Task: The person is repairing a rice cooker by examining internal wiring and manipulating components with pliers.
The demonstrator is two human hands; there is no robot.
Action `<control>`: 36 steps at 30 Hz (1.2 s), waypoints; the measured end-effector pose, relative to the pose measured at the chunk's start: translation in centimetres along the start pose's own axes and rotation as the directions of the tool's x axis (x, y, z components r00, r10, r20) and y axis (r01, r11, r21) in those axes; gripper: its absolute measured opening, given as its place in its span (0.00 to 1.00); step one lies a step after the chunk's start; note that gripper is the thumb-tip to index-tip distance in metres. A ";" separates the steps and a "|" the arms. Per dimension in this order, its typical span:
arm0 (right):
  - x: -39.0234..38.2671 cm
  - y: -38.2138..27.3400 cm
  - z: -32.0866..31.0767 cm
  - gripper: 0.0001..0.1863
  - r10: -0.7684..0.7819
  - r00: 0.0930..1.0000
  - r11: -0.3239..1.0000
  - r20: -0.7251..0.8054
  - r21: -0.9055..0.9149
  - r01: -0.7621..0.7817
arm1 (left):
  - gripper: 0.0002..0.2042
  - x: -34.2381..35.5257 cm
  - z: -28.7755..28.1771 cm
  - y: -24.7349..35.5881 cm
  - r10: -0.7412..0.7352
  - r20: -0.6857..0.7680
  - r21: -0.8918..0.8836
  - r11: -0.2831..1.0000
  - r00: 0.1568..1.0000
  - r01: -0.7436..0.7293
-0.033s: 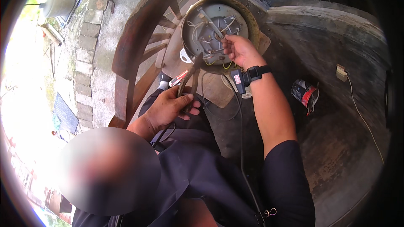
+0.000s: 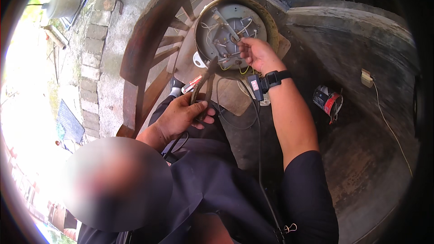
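Handling, appliance base: round metal underside turned up, just ahead of both hands; likely rigid and fairly heavy, best steadied by its rim.
Wiring: thin, bendy, probably fragile at the terminals, under the right fingertips.
Pliers: stiff steel, tips pointing at the base.
Left hand: clenched round the plier handles.
Right hand: fingers pinching something among the wires.

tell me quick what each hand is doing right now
Left hand: closed around the handles of the pliers.
Right hand: fingers pinched on the wires inside the round appliance base.
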State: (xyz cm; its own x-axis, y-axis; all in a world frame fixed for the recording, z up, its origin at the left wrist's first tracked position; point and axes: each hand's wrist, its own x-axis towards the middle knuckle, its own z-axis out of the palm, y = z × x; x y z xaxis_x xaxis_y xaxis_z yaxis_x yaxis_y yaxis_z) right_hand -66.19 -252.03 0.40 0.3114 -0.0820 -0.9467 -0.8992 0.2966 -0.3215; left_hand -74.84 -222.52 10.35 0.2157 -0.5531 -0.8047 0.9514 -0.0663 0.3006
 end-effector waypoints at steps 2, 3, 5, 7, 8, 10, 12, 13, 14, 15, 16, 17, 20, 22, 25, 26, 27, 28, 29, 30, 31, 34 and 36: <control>-0.1 0.0 0.1 0.09 -0.003 1.000 1.000 -0.005 0.003 0.003 | 0.19 0.0 0.0 -0.1 -0.010 -0.003 0.002 1.000 1.000 0.010; -0.1 0.0 0.1 0.09 -0.007 1.000 1.000 -0.012 0.008 0.007 | 0.19 0.1 0.0 -0.1 -0.010 -0.003 0.001 1.000 1.000 0.010; -0.1 0.0 0.1 0.09 -0.006 1.000 1.000 -0.011 0.013 0.006 | 0.19 0.1 0.0 -0.2 -0.010 0.000 -0.007 1.000 1.000 0.010; 0.0 0.0 0.1 0.09 -0.004 1.000 1.000 -0.009 0.018 0.005 | 0.20 0.1 0.0 -0.3 -0.009 -0.003 -0.004 1.000 1.000 0.008; 0.1 -0.1 0.2 0.08 0.006 1.000 0.999 -0.009 0.043 -0.006 | 0.20 0.1 0.0 -0.3 -0.008 -0.005 -0.001 1.000 1.000 0.008; 0.1 -0.1 0.3 0.08 0.017 1.000 0.998 -0.009 0.067 -0.017 | 0.20 0.0 0.2 -0.2 -0.005 -0.008 -0.001 1.000 1.000 0.005; 0.1 -0.1 0.4 0.08 0.013 1.000 0.998 -0.012 0.069 -0.012 | 0.19 -0.1 0.3 -0.2 -0.002 -0.012 -0.001 1.000 1.000 0.002; 0.1 -0.2 0.4 0.08 0.013 1.000 0.998 -0.012 0.068 -0.012 | 0.20 -0.1 0.3 -0.2 -0.006 -0.011 -0.004 1.000 1.000 0.006; 0.1 -0.2 0.4 0.07 0.013 1.000 0.997 -0.012 0.072 -0.012 | 0.20 -0.1 0.3 -0.2 -0.009 -0.011 -0.007 1.000 1.000 0.009; 0.1 -0.2 0.4 0.07 0.013 1.000 0.997 -0.013 0.076 -0.012 | 0.20 0.0 0.2 -0.3 -0.009 -0.010 -0.008 1.000 1.000 0.009; 0.1 -0.2 0.4 0.07 0.014 1.000 0.997 -0.014 0.075 -0.013 | 0.20 0.2 0.0 -0.5 -0.005 -0.003 -0.006 1.000 1.000 0.005; 0.1 -0.1 0.4 0.07 0.004 1.000 0.998 -0.009 0.068 -0.004 | 0.21 0.2 -0.1 -0.6 0.000 0.004 -0.004 1.000 1.000 0.000; 0.1 -0.3 0.4 0.06 0.001 1.000 0.997 -0.009 0.072 0.000 | 0.21 0.3 -0.1 -0.5 0.000 0.003 -0.012 1.000 1.000 0.000; 0.1 -0.3 0.5 0.06 0.009 1.000 0.997 -0.012 0.082 -0.008 | 0.21 0.2 -0.2 -0.5 0.000 0.003 -0.016 1.000 1.000 0.000; 0.2 -0.5 0.5 0.05 0.010 1.000 0.997 -0.006 0.075 -0.010 | 0.21 0.2 -0.2 -0.4 -0.001 0.005 -0.022 1.000 1.000 0.001; 0.2 -0.5 0.5 0.04 0.009 1.000 0.998 -0.001 0.064 -0.009 | 0.21 0.2 -0.2 -0.3 -0.001 0.005 -0.023 1.000 1.000 0.001; 0.2 -0.5 0.4 0.04 0.009 1.000 0.999 0.005 0.053 -0.009 | 0.21 0.1 -0.2 -0.2 -0.001 0.006 -0.023 1.000 1.000 0.001; 0.2 -0.6 0.4 0.04 0.009 1.000 0.999 0.005 0.053 -0.009 | 0.21 0.1 -0.2 -0.2 -0.005 0.004 -0.022 1.000 1.000 0.005; 0.3 -0.6 0.4 0.04 0.003 1.000 0.999 -0.001 0.042 -0.003 | 0.21 0.0 -0.1 -0.1 -0.008 0.001 -0.021 1.000 1.000 0.008; 0.1 -0.6 0.6 0.04 -0.002 1.000 1.000 -0.004 0.031 0.002 | 0.21 0.0 -0.2 0.0 -0.008 0.001 -0.022 1.000 1.000 0.008; 0.0 -0.7 0.8 0.04 -0.002 1.000 1.000 -0.004 0.030 0.002 | 0.21 0.0 -0.2 0.0 -0.007 0.001 -0.023 1.000 1.000 0.007; -0.8 -0.7 1.0 0.05 -0.119 0.992 0.983 -0.033 -0.146 0.112 | 0.21 -0.1 -0.3 0.2 -0.004 0.001 -0.020 1.000 1.000 0.004; -1.0 -0.7 1.1 0.06 -0.255 0.967 0.884 -0.011 -0.409 0.228 | 0.21 -0.1 -0.5 0.2 -0.002 0.002 -0.016 1.000 1.000 0.002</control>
State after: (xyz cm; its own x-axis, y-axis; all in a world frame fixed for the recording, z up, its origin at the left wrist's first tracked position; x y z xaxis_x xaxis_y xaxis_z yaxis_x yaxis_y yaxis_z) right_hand -65.54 -251.05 1.61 0.5268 -0.1655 -0.8338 -0.8492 -0.1457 -0.5076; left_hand -74.58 -222.11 10.23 0.2131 -0.5543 -0.8046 0.9553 -0.0545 0.2905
